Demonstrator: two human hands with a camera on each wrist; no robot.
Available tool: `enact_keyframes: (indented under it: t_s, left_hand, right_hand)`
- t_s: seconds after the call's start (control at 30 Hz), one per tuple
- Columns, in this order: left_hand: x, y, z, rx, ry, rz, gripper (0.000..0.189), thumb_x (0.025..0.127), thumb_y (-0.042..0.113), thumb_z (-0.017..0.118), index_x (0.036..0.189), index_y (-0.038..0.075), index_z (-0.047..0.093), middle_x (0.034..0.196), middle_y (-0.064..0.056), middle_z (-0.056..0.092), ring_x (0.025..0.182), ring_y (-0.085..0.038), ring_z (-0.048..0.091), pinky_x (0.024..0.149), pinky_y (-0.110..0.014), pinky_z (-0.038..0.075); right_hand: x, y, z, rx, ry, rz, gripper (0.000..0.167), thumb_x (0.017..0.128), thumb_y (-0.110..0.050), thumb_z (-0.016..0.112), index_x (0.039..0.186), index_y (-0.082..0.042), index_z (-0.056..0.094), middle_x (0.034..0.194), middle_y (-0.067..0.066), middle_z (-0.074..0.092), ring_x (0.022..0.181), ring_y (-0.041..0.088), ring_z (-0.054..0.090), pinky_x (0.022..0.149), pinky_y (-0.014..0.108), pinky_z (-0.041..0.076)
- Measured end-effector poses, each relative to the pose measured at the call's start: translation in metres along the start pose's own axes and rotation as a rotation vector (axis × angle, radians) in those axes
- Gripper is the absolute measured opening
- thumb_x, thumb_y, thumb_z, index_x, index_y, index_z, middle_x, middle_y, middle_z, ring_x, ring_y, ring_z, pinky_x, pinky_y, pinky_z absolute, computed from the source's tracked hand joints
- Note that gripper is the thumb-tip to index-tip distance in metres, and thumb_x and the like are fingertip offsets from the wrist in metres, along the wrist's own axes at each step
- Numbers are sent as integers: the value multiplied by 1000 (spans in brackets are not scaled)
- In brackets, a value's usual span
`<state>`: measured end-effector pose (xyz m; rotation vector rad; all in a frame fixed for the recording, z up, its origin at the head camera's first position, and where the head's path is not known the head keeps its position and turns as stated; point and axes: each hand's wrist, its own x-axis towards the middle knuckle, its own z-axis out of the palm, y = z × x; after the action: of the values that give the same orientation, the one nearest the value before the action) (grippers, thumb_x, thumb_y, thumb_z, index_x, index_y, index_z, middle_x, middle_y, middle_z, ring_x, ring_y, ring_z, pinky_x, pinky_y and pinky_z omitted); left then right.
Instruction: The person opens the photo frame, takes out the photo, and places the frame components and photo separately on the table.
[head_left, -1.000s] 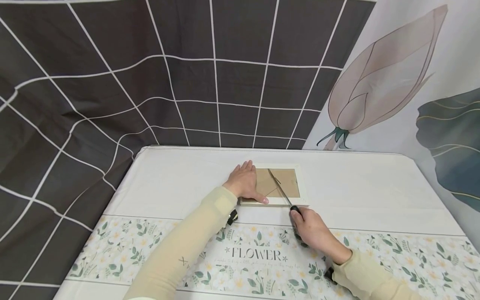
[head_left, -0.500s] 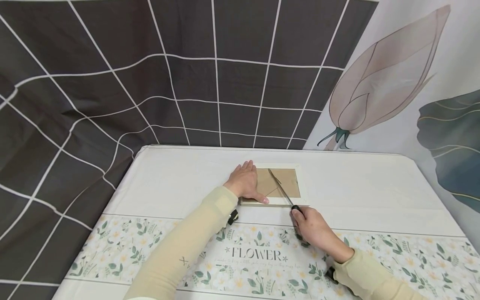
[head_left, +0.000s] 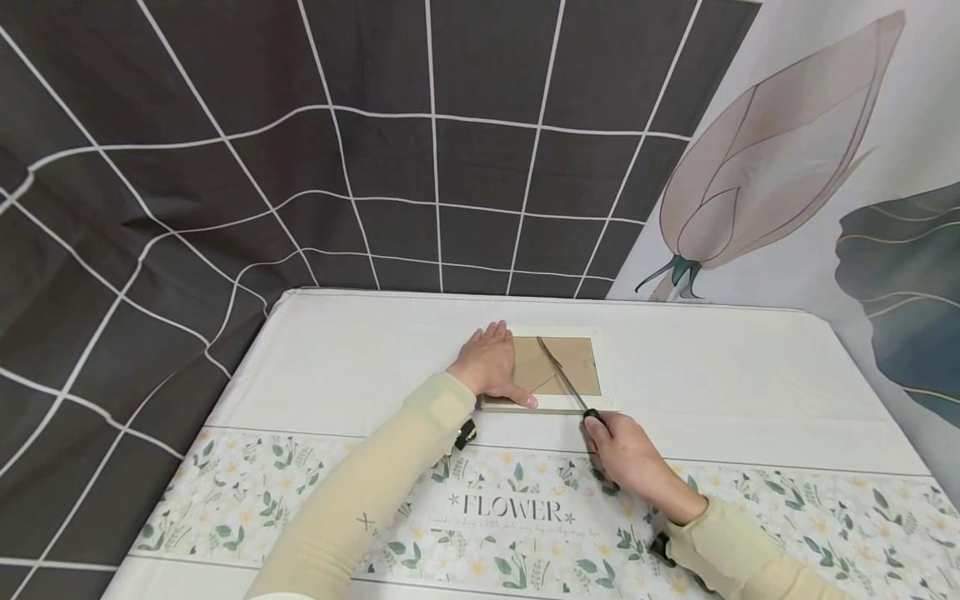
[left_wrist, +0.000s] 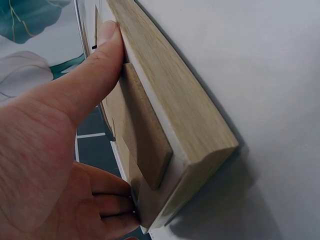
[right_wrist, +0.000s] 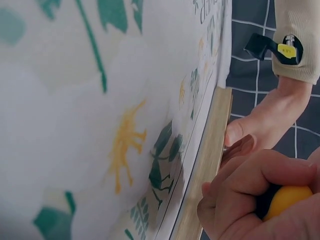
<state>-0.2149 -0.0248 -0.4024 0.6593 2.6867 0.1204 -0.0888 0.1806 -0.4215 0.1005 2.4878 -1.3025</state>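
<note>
A picture frame (head_left: 558,402) with a white back and wood-coloured sides lies back-up on the table. Brown backing board (head_left: 577,354) fills its opening. My left hand (head_left: 485,364) rests across the frame's left end, thumb spread along the near edge; in the left wrist view, that end of the backing board (left_wrist: 145,130) stands raised beneath the hand. At the near right, my right hand (head_left: 632,458) grips a screwdriver (head_left: 574,392) by its handle. Its shaft slants over the board, the tip near the far edge; whether it touches there I cannot tell. The handle's yellow end (right_wrist: 289,200) shows in the right wrist view.
A white cloth (head_left: 712,375) covers the table, with a printed flower band (head_left: 517,542) across the front. A dark gridded curtain (head_left: 480,167) hangs behind and at the left. A white flower-printed curtain (head_left: 787,208) hangs at the right.
Both hands and the frame stay in place. The screwdriver and right hand shift only very slightly to the right.
</note>
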Motion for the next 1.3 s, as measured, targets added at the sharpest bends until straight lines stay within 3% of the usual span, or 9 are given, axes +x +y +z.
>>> enact_keyframes:
  t_s: [0.37, 0.73, 1.03, 1.3]
  left_hand:
    - [0, 1, 0, 1, -2, -7, 130, 71, 74, 75, 155, -10, 22, 164, -25, 12, 153, -34, 11, 125, -43, 10]
    - [1, 1, 0, 7, -6, -14, 131, 71, 75, 75, 155, -9, 20, 165, -24, 11, 154, -33, 10, 125, -43, 10]
    - [1, 2, 0, 0, -3, -12, 131, 70, 74, 75, 155, -10, 21, 164, -24, 11, 153, -34, 10, 125, -43, 9]
    - [2, 1, 0, 5, -5, -13, 131, 70, 75, 75, 155, -10, 21, 165, -24, 11, 154, -33, 10, 125, -43, 10]
  right_hand:
    - [-1, -3, 1, 41, -18, 22, 36, 110, -15, 34, 83, 0, 51, 60, 1, 40, 48, 14, 34, 42, 26, 33]
    - [-5, -7, 1, -99, 26, -10, 34, 110, -15, 36, 82, -3, 52, 60, 2, 44, 48, 14, 38, 43, 26, 34]
    - [-3, -6, 2, -69, 0, 11, 34, 110, -15, 35, 83, -3, 52, 59, 0, 42, 47, 13, 36, 42, 25, 33]
    - [-1, -5, -6, 28, -57, 7, 38, 111, -15, 34, 81, 1, 52, 59, 2, 41, 47, 15, 34, 43, 28, 35]
